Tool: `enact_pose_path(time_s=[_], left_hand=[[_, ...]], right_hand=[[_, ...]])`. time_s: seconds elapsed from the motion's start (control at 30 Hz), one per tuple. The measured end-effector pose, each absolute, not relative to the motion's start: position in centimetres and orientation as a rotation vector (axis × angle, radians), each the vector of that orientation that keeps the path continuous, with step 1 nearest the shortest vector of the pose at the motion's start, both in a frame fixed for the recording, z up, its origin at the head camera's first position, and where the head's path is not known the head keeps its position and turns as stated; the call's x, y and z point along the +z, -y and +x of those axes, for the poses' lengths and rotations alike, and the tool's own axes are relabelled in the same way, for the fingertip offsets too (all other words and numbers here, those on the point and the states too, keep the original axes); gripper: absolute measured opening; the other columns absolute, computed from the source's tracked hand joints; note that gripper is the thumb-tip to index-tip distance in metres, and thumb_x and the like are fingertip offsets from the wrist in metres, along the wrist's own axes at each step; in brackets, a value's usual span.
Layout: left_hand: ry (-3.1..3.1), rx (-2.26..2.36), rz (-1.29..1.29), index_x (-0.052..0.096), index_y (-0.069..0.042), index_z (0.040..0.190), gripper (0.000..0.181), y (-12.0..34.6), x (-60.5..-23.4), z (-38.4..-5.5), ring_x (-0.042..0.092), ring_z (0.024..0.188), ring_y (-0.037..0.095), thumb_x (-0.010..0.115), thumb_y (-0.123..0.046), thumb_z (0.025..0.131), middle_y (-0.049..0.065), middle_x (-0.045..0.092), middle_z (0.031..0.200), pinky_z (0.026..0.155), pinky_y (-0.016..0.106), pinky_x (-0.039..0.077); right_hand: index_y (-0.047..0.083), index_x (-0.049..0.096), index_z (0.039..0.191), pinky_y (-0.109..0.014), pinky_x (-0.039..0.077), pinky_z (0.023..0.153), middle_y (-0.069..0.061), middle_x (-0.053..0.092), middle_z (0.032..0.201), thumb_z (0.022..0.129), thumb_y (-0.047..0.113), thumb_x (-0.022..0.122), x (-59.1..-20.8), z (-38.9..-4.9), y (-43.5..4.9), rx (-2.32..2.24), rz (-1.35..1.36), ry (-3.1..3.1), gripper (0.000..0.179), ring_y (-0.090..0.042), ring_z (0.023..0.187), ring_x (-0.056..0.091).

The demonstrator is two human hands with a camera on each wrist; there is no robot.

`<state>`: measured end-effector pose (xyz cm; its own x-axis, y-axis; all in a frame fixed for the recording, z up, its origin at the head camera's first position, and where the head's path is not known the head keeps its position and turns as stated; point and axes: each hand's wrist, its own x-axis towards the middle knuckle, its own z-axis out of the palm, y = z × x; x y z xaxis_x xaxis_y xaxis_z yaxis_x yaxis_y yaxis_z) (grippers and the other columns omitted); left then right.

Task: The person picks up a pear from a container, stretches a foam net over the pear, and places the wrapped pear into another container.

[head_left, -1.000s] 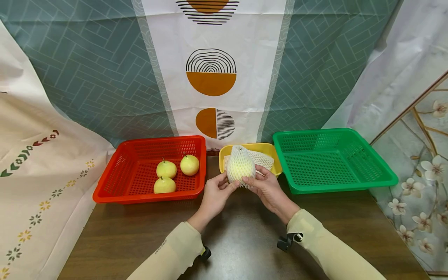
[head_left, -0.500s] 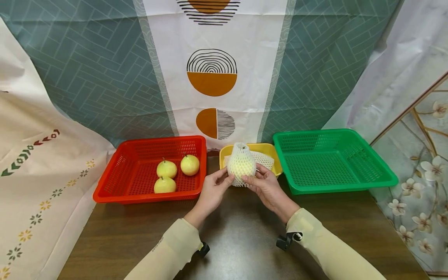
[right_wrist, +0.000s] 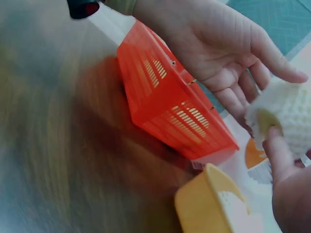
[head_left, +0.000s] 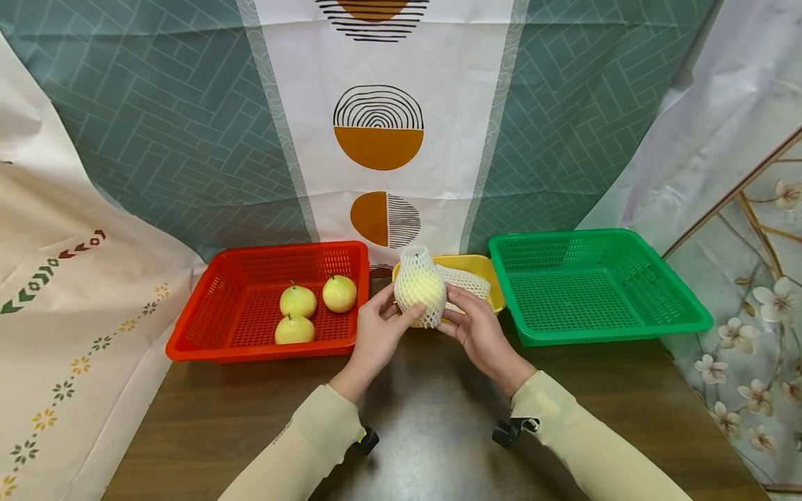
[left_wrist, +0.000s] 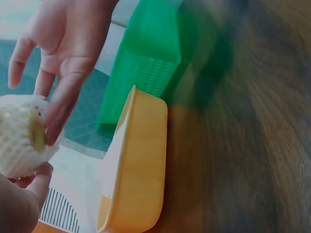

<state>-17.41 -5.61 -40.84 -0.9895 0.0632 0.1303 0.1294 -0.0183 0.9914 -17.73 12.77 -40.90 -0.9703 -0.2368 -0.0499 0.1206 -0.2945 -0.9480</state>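
A pale yellow pear in a white foam net sleeve is held up in front of the yellow tray. My left hand grips its left side, thumb across the front and fingers behind. The net stands up as a loose neck above the fruit. My right hand is at the pear's lower right, its fingers fairly straight. In the right wrist view, the right thumb presses at the pear's bare underside, which shows through the sleeve's open end. In the left wrist view, the right fingers are spread.
A red basket on the left holds three bare pears. On the right stands a green basket. More white foam netting lies in the yellow tray between them. All stand on a brown wooden table before a curtain.
The netted pear has shifted slightly left and up, and the sleeve has turned a little. My right thumb has moved off the pear's front towards its underside; my left hand still grips the pear.
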Motion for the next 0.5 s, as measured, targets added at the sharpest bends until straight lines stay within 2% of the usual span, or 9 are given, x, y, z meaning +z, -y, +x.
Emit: enact_pose_path(time_s=[0.17, 0.27, 0.4, 0.5], left_hand=[[2.071, -2.287, -0.212, 0.048, -0.016, 0.130, 0.060, 5.9, -41.7, -17.8, 0.059, 0.113, 0.017, 0.074, -0.034, 0.079, 0.005, 0.060, 0.124, 0.097, 0.031, 0.048], [1.999, -2.390, -0.225, 0.041, -0.011, 0.130, 0.057, 5.8, -41.5, -17.6, 0.060, 0.111, 0.018, 0.071, -0.026, 0.084, 0.011, 0.059, 0.126, 0.093, 0.027, 0.050], [2.061, -2.405, -0.261, 0.041, -0.006, 0.130, 0.048, 6.0, -40.2, -17.0, 0.060, 0.108, 0.019, 0.063, -0.021, 0.090, 0.015, 0.057, 0.127, 0.091, 0.028, 0.051], [2.214, -2.275, -0.283, 0.048, -0.009, 0.132, 0.044, 6.2, -39.2, -16.5, 0.060, 0.103, 0.020, 0.060, -0.024, 0.092, 0.013, 0.059, 0.122, 0.090, 0.032, 0.050]], right_hand=[[0.010, 0.053, 0.120, -0.041, 0.043, 0.100, -0.004, 0.053, 0.122, 0.090, 0.040, 0.058, -40.7, -18.1, -12.9, -2.230, -0.129, -2.022, 0.043, -0.021, 0.113, 0.053], [0.010, 0.052, 0.117, -0.035, 0.040, 0.102, -0.003, 0.053, 0.118, 0.089, 0.036, 0.062, -40.5, -18.2, -13.1, -2.224, -0.162, -2.048, 0.040, -0.016, 0.111, 0.050], [0.008, 0.044, 0.122, -0.027, 0.046, 0.096, -0.006, 0.051, 0.119, 0.088, 0.026, 0.064, -40.2, -18.0, -13.2, -2.289, -0.203, -1.901, 0.044, -0.017, 0.106, 0.053], [0.009, 0.040, 0.129, -0.024, 0.049, 0.092, -0.008, 0.049, 0.125, 0.086, 0.022, 0.067, -40.1, -18.1, -13.3, -2.315, -0.196, -1.864, 0.052, -0.018, 0.109, 0.053]])
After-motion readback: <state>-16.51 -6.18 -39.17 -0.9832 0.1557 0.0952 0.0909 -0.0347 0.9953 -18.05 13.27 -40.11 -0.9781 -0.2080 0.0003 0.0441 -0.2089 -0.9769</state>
